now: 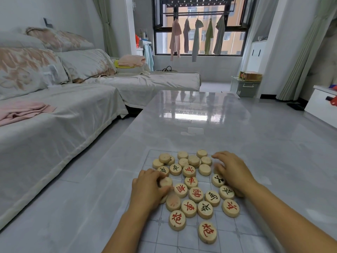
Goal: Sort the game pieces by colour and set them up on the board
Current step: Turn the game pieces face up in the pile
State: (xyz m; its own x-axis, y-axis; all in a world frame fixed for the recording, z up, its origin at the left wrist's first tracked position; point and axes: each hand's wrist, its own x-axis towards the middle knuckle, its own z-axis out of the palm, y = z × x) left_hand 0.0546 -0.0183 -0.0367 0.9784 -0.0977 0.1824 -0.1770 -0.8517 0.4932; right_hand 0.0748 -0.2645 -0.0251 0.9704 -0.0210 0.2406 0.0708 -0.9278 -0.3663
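Note:
Several round wooden game pieces (196,194) lie in a loose heap on a clear plastic board (228,232) with a printed grid. Some show red characters, some black, and several at the far side lie blank face up (193,160). My left hand (148,187) is at the heap's left edge, fingers and thumb curled round a blank-faced piece (166,182). My right hand (233,170) lies flat with spread fingers over the pieces at the right edge, partly hiding a few.
The board lies on a glossy grey table (200,114). A covered sofa (54,114) runs along the left. A white cabinet (321,106) stands at the right, a storage box (246,86) beyond the table's far end.

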